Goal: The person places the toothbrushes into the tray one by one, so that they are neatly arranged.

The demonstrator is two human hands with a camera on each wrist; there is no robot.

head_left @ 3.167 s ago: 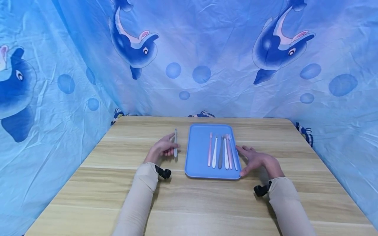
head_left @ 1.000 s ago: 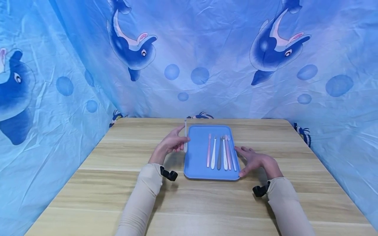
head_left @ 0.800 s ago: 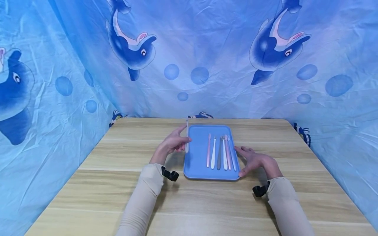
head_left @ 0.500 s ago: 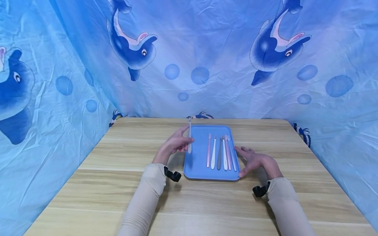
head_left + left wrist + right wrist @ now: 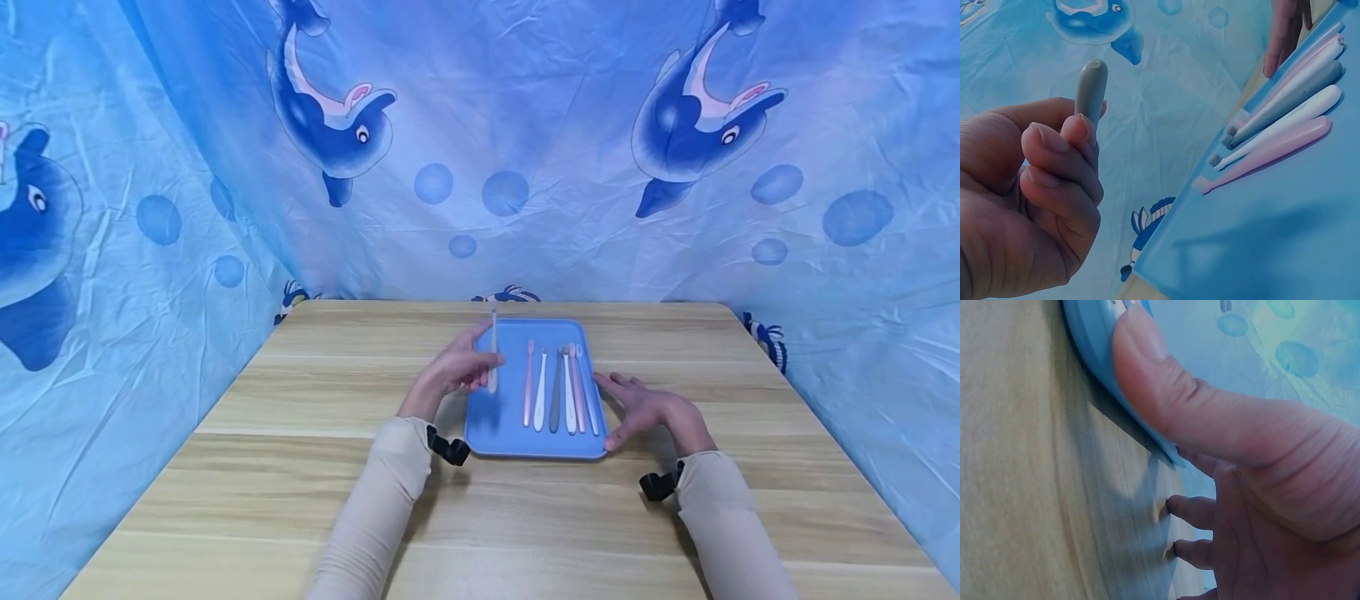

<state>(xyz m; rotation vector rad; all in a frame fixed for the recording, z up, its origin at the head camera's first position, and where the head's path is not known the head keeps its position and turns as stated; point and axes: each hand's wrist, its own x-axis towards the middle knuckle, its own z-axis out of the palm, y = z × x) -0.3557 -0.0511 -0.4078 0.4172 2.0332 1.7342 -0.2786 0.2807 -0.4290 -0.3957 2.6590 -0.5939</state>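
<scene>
In the head view my left hand (image 5: 456,365) pinches a grey toothbrush (image 5: 492,382) upright above the left part of a blue tray (image 5: 510,443). The left wrist view shows its rounded grey handle end (image 5: 1092,87) poking out past curled fingertips. Side by side on the tray's right half lie several toothbrushes: a pink one (image 5: 527,396), a white one (image 5: 540,400), a dark grey one (image 5: 556,400), and further white, pink and pale blue ones. My right hand (image 5: 651,412) spreads along the tray's right edge, its thumb (image 5: 1147,375) at the near corner.
The tray lies on a wood-grain table (image 5: 480,525). Blue curtain (image 5: 570,250) with dolphin prints hangs behind and at both sides. Black wrist cameras sit on both sleeves, the left one (image 5: 450,450) near the tray's front-left corner.
My left hand has carried the grey toothbrush rightward from beside the tray to over its left part. The right hand stays at the tray's right edge.
</scene>
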